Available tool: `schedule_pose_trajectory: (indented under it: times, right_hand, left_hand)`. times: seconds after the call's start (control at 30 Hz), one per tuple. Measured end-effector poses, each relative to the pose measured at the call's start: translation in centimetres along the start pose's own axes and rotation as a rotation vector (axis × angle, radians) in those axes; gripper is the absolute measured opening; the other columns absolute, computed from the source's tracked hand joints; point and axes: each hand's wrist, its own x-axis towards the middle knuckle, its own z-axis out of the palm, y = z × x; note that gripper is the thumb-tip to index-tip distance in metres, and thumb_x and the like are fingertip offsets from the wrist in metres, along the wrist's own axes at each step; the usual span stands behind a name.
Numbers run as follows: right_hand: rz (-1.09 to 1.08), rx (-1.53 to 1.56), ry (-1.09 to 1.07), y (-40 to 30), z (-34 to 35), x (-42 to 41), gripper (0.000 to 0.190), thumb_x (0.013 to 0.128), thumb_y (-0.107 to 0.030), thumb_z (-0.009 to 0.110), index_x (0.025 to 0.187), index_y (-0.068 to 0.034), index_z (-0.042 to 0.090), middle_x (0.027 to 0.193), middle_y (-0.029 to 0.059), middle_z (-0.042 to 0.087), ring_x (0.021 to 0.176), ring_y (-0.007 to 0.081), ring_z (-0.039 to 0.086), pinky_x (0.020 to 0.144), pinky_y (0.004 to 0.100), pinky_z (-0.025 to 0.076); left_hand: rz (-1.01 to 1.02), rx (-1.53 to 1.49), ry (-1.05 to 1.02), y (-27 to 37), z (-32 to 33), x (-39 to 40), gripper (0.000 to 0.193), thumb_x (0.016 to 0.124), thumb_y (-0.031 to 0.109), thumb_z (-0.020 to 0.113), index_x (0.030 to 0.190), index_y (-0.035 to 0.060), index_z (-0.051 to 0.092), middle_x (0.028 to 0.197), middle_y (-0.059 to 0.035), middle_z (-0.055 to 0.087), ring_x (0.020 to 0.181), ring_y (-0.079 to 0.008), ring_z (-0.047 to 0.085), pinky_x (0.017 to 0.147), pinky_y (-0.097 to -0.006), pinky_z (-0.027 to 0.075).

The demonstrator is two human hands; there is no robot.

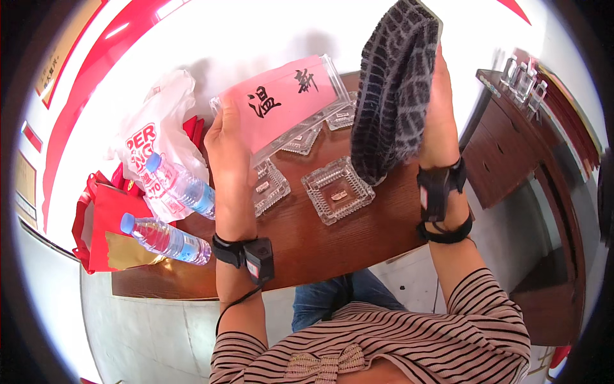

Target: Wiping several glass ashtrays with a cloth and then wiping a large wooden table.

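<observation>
My left hand [228, 137] grips the left end of a clear acrylic sign holder [288, 105] with a pink card inside; the card bears large black written characters. The holder is tilted, raised over the wooden table [331, 249]. In my right hand [440, 115] is a dark grey patterned cloth [395, 91], held up to the right of the holder, not touching it as far as I can see. Below them a square glass ashtray [338, 190] lies on the table. Another glass ashtray [269, 187] sits beside my left wrist, and more are partly hidden behind the holder.
Two plastic bottles with blue caps, one nearer [165, 238] and one farther [182, 187], lie left of my left forearm. Behind them are a white plastic bag [158, 129] and a red paper bag [115, 206]. A wooden cabinet [503, 144] with clear bottles on top stands at right.
</observation>
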Motion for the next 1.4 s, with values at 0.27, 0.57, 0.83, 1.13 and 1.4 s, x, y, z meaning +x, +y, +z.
schedule_pose_trajectory:
  times: [0.27, 0.57, 0.83, 1.13, 1.4]
  right_hand:
    - [-0.65, -0.931, -0.594, 5.2, 7.0, -5.5, 0.041, 0.079, -0.023, 0.049, 0.116, -0.006, 0.045, 0.106, 0.0151, 0.052, 0.095, 0.0306, 0.05, 0.087, 0.0392, 0.036]
    - [-0.524, -1.152, -0.213, 9.0, 1.8, 0.1, 0.038, 0.087, -0.021, 0.038, 0.12, -0.002, 0.039, 0.117, 0.0184, 0.043, 0.109, 0.0317, 0.041, 0.093, 0.0367, 0.031]
    - [-0.225, -0.753, 0.025, 7.6, -1.6, 3.8, 0.038, 0.086, -0.027, 0.041, 0.108, 0.004, 0.046, 0.093, 0.02, 0.056, 0.089, 0.0278, 0.054, 0.078, 0.032, 0.04]
    - [-0.006, -0.371, 0.119, 3.4, -1.8, 3.8, 0.032, 0.086, -0.025, 0.045, 0.078, 0.005, 0.054, 0.057, 0.0024, 0.049, 0.056, 0.0083, 0.04, 0.053, 0.0251, 0.038]
    - [-0.144, -0.565, -0.018, 2.6, 1.1, 1.7, 0.031, 0.085, -0.025, 0.047, 0.07, 0.002, 0.051, 0.052, 0.0005, 0.044, 0.052, 0.0067, 0.036, 0.047, 0.0247, 0.034]
  left_hand:
    - [-0.016, -0.534, -0.266, -1.0, -1.4, -1.6, 0.034, 0.086, 0.024, 0.032, 0.101, 0.0002, 0.05, 0.093, -0.0122, 0.056, 0.083, -0.0224, 0.056, 0.075, -0.0334, 0.046]
    - [0.142, -0.339, 0.079, 0.9, 1.9, -2.8, 0.03, 0.087, 0.022, 0.044, 0.098, -0.0043, 0.052, 0.088, -0.007, 0.056, 0.075, -0.013, 0.054, 0.067, -0.0247, 0.044]
    - [0.122, -0.252, -0.051, 1.5, 1.3, -2.7, 0.031, 0.087, 0.022, 0.043, 0.102, -0.0042, 0.05, 0.095, -0.0112, 0.056, 0.083, -0.0176, 0.056, 0.073, -0.0281, 0.047]
    - [0.067, -0.205, -0.333, -0.4, -4.5, 2.2, 0.029, 0.084, 0.025, 0.051, 0.094, -0.0012, 0.054, 0.086, -0.0074, 0.06, 0.073, -0.0126, 0.057, 0.065, -0.0219, 0.047]
    - [-0.019, -0.173, 0.041, -1.2, -2.2, 2.9, 0.019, 0.083, 0.02, 0.052, 0.085, 0.0008, 0.052, 0.082, -0.0058, 0.058, 0.068, -0.0112, 0.054, 0.064, -0.024, 0.045]
